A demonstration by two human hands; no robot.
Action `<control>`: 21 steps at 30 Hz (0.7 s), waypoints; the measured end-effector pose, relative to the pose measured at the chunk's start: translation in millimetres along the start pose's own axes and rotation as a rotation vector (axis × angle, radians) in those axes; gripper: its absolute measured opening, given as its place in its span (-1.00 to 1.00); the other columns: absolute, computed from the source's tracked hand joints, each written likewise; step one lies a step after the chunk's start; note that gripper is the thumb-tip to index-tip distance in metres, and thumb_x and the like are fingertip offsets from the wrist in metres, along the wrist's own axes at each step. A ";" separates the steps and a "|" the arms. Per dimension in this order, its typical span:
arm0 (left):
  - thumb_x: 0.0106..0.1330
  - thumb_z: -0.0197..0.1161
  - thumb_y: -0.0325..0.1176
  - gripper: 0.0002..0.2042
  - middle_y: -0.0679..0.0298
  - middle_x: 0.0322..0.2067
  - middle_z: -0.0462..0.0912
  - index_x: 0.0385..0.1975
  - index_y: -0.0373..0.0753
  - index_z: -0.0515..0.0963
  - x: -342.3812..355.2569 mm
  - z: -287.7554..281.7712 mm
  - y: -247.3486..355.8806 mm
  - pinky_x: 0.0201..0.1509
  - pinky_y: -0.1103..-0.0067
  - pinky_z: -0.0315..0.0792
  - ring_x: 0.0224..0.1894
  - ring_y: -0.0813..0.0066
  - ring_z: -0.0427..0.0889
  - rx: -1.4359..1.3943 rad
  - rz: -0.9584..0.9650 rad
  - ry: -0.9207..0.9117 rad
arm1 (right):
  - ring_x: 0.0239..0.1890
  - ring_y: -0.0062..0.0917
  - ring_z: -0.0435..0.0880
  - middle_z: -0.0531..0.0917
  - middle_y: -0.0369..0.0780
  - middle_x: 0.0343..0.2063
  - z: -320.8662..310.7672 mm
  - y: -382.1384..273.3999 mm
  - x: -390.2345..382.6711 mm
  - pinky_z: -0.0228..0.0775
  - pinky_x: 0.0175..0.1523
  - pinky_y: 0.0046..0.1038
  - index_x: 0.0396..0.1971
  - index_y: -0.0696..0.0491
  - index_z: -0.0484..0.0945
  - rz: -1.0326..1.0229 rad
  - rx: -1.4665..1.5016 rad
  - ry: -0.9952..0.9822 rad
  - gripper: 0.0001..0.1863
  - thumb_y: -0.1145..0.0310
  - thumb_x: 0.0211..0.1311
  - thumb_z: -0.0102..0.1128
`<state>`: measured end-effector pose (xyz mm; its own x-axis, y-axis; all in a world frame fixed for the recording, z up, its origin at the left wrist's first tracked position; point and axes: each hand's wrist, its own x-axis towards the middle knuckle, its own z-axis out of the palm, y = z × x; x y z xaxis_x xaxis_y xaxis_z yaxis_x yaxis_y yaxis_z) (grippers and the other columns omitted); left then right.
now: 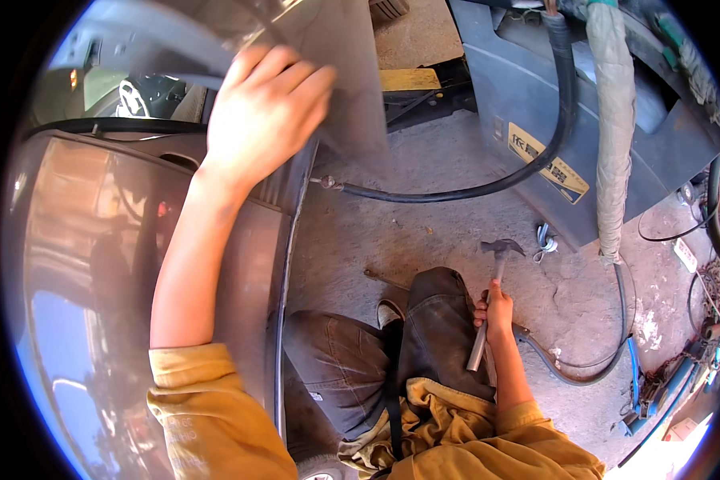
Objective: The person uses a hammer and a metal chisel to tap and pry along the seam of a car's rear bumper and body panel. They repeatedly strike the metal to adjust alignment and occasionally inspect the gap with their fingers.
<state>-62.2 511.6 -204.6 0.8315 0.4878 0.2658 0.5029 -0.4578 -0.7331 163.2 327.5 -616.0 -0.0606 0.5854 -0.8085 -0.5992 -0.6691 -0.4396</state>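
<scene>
My right hand is wrapped round the handle of a claw hammer, its head pointing up and away from me beside my knee. My left hand is stretched far forward, slightly blurred, with its fingers curled at the edge of a grey car door. That door is smeared by motion and stands out from the car. The fingertips are hidden behind it. Under my left arm lies the car's shiny brown-grey body panel, with reflections on it.
A grey machine cabinet stands at the far right. A thick black cable runs from it to a clamp at the car's edge. A cloth-wrapped hose hangs down. Coiled cables and tools lie at the right.
</scene>
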 end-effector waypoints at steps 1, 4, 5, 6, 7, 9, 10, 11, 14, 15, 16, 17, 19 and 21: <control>0.22 0.31 -0.34 -0.80 0.41 -0.17 0.68 -0.16 -0.14 0.65 -18.6 -2.4 -2.6 0.20 0.40 0.33 -0.01 0.44 0.56 0.009 -0.039 -0.059 | -0.78 -0.64 0.23 0.29 -0.37 -0.72 -5.6 2.5 2.9 0.12 -0.69 -0.49 -0.48 0.01 0.34 0.004 0.040 0.013 -0.51 -0.10 0.48 -0.02; 0.24 0.30 -0.32 -0.76 0.35 0.10 0.59 -0.09 -0.14 0.63 -76.2 1.1 -10.4 0.42 0.24 0.18 0.26 0.37 0.43 0.082 -0.138 -0.292 | -0.78 -0.64 0.21 0.28 -0.36 -0.72 -29.1 7.7 18.6 0.12 -0.69 -0.49 -0.47 0.01 0.33 0.012 0.164 0.067 -0.56 -0.05 0.47 0.01; 0.27 0.28 -0.29 -0.73 0.35 0.18 0.53 -0.04 -0.13 0.62 -97.7 4.3 -16.4 0.48 0.20 0.09 0.33 0.36 0.35 0.112 -0.168 -0.398 | -0.78 -0.64 0.21 0.28 -0.36 -0.72 -37.3 11.6 27.5 0.12 -0.69 -0.48 -0.47 0.01 0.33 0.016 0.201 0.080 -0.57 -0.03 0.46 0.02; 0.29 0.27 -0.26 -0.70 0.34 0.26 0.47 0.01 -0.12 0.60 -119.8 5.3 -23.4 0.54 0.15 -0.01 0.41 0.34 0.26 0.147 -0.199 -0.512 | -0.79 -0.64 0.21 0.28 -0.36 -0.72 -43.1 16.1 35.6 0.12 -0.69 -0.48 -0.46 0.02 0.33 0.027 0.234 0.088 -0.58 -0.02 0.45 0.03; 0.34 0.23 -0.18 -0.61 0.33 0.37 0.34 0.14 -0.10 0.54 -138.0 6.2 -27.3 0.58 0.15 -0.10 0.49 0.33 0.13 0.211 -0.271 -0.705 | -0.80 -0.63 0.20 0.28 -0.35 -0.72 -49.0 18.3 42.8 0.11 -0.70 -0.48 -0.46 0.03 0.33 0.042 0.249 0.101 -0.60 0.02 0.43 0.04; 0.37 0.20 -0.14 -0.57 0.32 0.42 0.28 0.21 -0.10 0.51 -159.4 13.3 -24.7 0.58 0.16 -0.11 0.52 0.31 0.07 0.256 -0.308 -0.750 | -0.81 -0.63 0.19 0.28 -0.35 -0.73 -58.8 23.2 50.6 0.11 -0.70 -0.48 -0.47 0.04 0.33 0.057 0.248 0.130 -0.60 0.03 0.43 0.03; 0.38 0.18 -0.11 -0.54 0.32 0.44 0.25 0.24 -0.09 0.49 -165.3 14.6 -24.9 0.59 0.16 -0.12 0.53 0.30 0.05 0.280 -0.325 -0.769 | -0.81 -0.63 0.19 0.28 -0.35 -0.73 -62.9 24.6 53.9 0.11 -0.71 -0.48 -0.47 0.04 0.32 0.062 0.251 0.144 -0.60 0.03 0.43 0.03; 0.40 0.14 -0.06 -0.50 0.29 0.47 0.17 0.30 -0.10 0.44 -166.3 17.9 -17.0 0.59 0.17 -0.15 0.55 0.29 -0.02 0.296 -0.339 -0.836 | -0.82 -0.62 0.19 0.28 -0.34 -0.73 -68.6 25.6 54.2 0.11 -0.71 -0.48 -0.47 0.04 0.33 0.067 0.245 0.168 -0.61 0.04 0.43 0.02; 0.39 0.15 -0.09 -0.48 0.24 0.49 0.13 0.30 -0.15 0.43 -173.6 37.4 -5.4 0.59 0.16 -0.13 0.56 0.27 -0.03 0.288 -0.309 -0.833 | -0.82 -0.62 0.20 0.30 -0.34 -0.73 -79.1 28.1 61.1 0.12 -0.71 -0.46 -0.45 0.05 0.34 0.083 0.209 0.215 -0.62 0.05 0.42 0.02; 0.41 0.11 -0.05 -0.46 0.22 0.50 0.09 0.33 -0.15 0.40 -174.5 42.4 0.0 0.60 0.17 -0.18 0.57 0.27 -0.06 0.291 -0.294 -0.893 | -0.81 -0.63 0.21 0.31 -0.33 -0.72 -82.5 31.4 62.6 0.13 -0.70 -0.47 -0.42 0.06 0.34 0.078 0.197 0.213 -0.63 0.05 0.42 0.02; 0.42 0.09 -0.03 -0.45 0.22 0.51 0.08 0.35 -0.14 0.39 -178.6 48.9 5.9 0.60 0.17 -0.20 0.57 0.28 -0.08 0.290 -0.278 -0.934 | -0.80 -0.63 0.21 0.32 -0.33 -0.72 -85.7 34.9 63.7 0.14 -0.69 -0.48 -0.41 0.06 0.35 0.091 0.194 0.210 -0.63 0.05 0.42 0.02; 0.43 0.07 -0.01 -0.44 0.22 0.52 0.06 0.36 -0.14 0.37 -185.2 58.7 13.1 0.60 0.18 -0.22 0.58 0.29 -0.09 0.286 -0.261 -0.974 | -0.80 -0.63 0.22 0.32 -0.33 -0.72 -88.8 37.5 64.0 0.14 -0.69 -0.48 -0.41 0.06 0.35 0.103 0.191 0.210 -0.63 0.04 0.42 0.02; 0.44 0.01 0.04 -0.37 0.20 0.54 0.00 0.44 -0.15 0.26 -193.5 70.7 27.2 0.60 0.18 -0.29 0.59 0.30 -0.15 0.290 -0.218 -1.088 | -0.78 -0.64 0.24 0.33 -0.34 -0.71 -92.0 44.1 63.0 0.16 -0.68 -0.50 -0.38 0.07 0.36 0.108 0.159 0.189 -0.62 0.03 0.42 0.03; 0.44 0.01 0.05 -0.34 0.19 0.54 -0.02 0.45 -0.17 0.21 -202.0 87.4 45.8 0.60 0.18 -0.29 0.59 0.29 -0.16 0.241 -0.228 -1.082 | -0.78 -0.63 0.24 0.33 -0.34 -0.70 -101.1 48.8 65.2 0.16 -0.68 -0.49 -0.38 0.07 0.36 0.112 0.158 0.186 -0.62 0.03 0.42 0.03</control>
<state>-227.8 457.0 -346.7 0.0260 0.9820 -0.1869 0.4606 -0.1777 -0.8697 210.7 286.8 -729.8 0.0055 0.4081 -0.9129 -0.7154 -0.6362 -0.2888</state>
